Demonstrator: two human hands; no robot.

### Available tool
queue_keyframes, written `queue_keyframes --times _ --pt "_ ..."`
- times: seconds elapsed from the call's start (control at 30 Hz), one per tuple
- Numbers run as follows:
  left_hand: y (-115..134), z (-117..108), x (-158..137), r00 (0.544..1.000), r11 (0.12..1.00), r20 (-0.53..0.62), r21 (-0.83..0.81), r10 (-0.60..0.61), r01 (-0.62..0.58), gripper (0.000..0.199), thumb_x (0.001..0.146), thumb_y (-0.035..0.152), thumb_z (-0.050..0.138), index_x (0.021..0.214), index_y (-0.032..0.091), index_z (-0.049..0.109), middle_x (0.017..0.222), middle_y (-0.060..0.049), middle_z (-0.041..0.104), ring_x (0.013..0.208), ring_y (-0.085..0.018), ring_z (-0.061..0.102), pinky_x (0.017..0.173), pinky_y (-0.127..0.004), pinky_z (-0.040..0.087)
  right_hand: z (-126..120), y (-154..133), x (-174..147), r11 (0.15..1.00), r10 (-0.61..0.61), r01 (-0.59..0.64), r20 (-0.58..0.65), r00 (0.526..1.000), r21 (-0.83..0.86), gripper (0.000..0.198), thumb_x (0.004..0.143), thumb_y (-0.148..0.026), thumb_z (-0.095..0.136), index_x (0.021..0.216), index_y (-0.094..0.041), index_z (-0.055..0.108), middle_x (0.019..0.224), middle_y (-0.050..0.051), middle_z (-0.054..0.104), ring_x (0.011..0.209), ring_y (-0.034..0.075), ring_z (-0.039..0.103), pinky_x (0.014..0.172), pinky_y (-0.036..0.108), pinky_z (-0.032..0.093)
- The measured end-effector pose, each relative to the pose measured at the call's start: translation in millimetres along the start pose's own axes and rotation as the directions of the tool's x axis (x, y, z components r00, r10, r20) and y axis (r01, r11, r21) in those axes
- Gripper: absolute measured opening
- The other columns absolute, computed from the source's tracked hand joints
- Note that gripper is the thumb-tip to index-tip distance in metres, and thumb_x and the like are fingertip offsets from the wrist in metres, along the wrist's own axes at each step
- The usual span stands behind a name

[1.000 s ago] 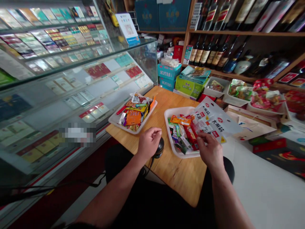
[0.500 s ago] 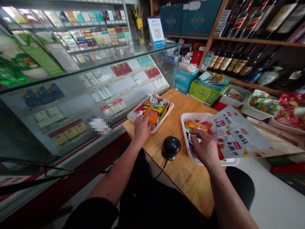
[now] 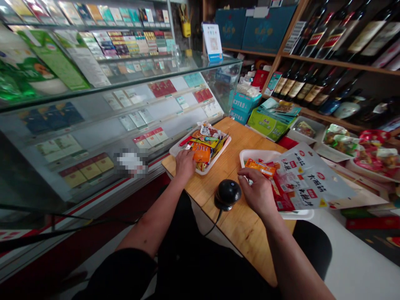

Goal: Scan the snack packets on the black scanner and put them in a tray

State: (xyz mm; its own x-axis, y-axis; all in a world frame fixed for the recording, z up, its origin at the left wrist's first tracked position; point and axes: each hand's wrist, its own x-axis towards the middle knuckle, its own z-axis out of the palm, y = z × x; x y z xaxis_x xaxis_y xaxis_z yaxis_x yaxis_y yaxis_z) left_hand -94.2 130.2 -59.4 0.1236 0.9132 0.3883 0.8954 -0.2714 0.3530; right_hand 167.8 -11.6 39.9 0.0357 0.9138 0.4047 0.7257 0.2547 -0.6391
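Two hands counted: left hand (image 3: 185,163), right hand (image 3: 256,192). Two white trays of snack packets on the surface (image 3: 237,137): one at 11 o'clock (image 3: 215,160), one at 2 o'clock (image 3: 250,155). One black scanner (image 3: 228,193). One large white bag (image 3: 308,181).

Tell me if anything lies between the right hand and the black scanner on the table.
Nothing visible does. The right hand sits just right of the scanner, with only bare table between them; whether they touch is unclear.

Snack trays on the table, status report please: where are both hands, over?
Left hand on packets in left tray. Right hand at right tray, grip unclear. Black scanner between the hands.
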Motion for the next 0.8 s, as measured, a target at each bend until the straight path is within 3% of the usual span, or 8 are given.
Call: queue_keyframes --times 0.13,0.27,0.43,0.53,0.63,0.8 --pt "1.1 0.3 1.7 0.999 1.0 0.042 0.007 0.014 -0.014 0.049 0.08 0.012 0.056 0.127 0.017 0.063 0.126 -0.015 0.061 0.121 -0.033 0.049 0.105 -0.047 0.037 6.5 -7.0 4.9 1.0 -0.025 0.026 0.008 1.0 -0.008 0.016 0.092 -0.026 0.058 0.098 -0.02 0.071 0.109 0.008 0.071 0.105 0.023 0.066 0.097 0.04 0.05" --pt "4.3 4.1 1.5 0.999 0.999 0.036 -0.013 0.039 -0.038 0.054 0.076 0.019 0.065 0.13 0.018 0.063 0.134 -0.014 0.057 0.126 -0.035 0.046 0.109 -0.049 0.034 12.3 -14.3 10.2 0.999 -0.038 0.039 0.037 0.999 -0.025 0.015 0.091 -0.022 0.058 0.097 -0.019 0.071 0.107 0.008 0.072 0.103 0.022 0.066 0.096 0.038 0.049" --pt "2.3 8.3 6.5 0.997 0.997 0.034 -0.036 0.066 -0.065 0.025 0.087 0.019 0.055 0.103 0.019 0.075 0.115 -0.012 0.066 0.117 -0.03 0.053 0.105 -0.045 0.039 21.8 -15.7 20.5 0.996 -0.087 0.087 0.086 0.992 0.003 0.014 0.092 -0.022 0.058 0.098 -0.018 0.07 0.107 0.008 0.071 0.103 0.021 0.066 0.094 0.035 0.05" --pt "1.5 4.5 10.1 0.994 0.992 0.047 -0.078 0.1 -0.096 0.025 0.092 0.019 0.05 0.095 0.018 0.074 0.109 -0.011 0.069 0.11 -0.027 0.058 0.102 -0.043 0.042 26.9 -12.7 30.2 0.992 -0.126 0.126 0.138 0.982 0.009 0.014 0.092 -0.02 0.057 0.098 -0.017 0.069 0.105 0.008 0.071 0.101 0.021 0.066 0.093 0.034 0.05" --pt "6.1 -7.2 12.2 0.992 0.983 -0.019 -0.135 0.125 -0.126 0.025 0.095 0.019 0.047 0.1 0.017 0.071 0.107 -0.01 0.069 0.105 -0.025 0.06 0.098 -0.04 0.044 30.0 -11.1 41.5 0.991 -0.129 0.132 0.167 0.977 -0.007 0.013 0.092 -0.019 0.058 0.097 -0.017 0.069 0.102 0.007 0.071 0.097 0.02 0.066 0.091 0.034 0.051" --pt "20.1 -41.1 17.7 0.97 0.962 -0.226 -0.235 0.087 -0.141 0.025 0.1 0.022 0.042 0.105 0.017 0.066 0.107 -0.009 0.069 0.104 -0.023 0.06 0.097 -0.036 0.044 36.6 -10.6 58.0 0.995 -0.096 0.096 0.198 0.976 0.009 0.014 0.091 -0.018 0.059 0.099 -0.017 0.07 0.103 0.007 0.072 0.094 0.02 0.066 0.088 0.033 0.051"
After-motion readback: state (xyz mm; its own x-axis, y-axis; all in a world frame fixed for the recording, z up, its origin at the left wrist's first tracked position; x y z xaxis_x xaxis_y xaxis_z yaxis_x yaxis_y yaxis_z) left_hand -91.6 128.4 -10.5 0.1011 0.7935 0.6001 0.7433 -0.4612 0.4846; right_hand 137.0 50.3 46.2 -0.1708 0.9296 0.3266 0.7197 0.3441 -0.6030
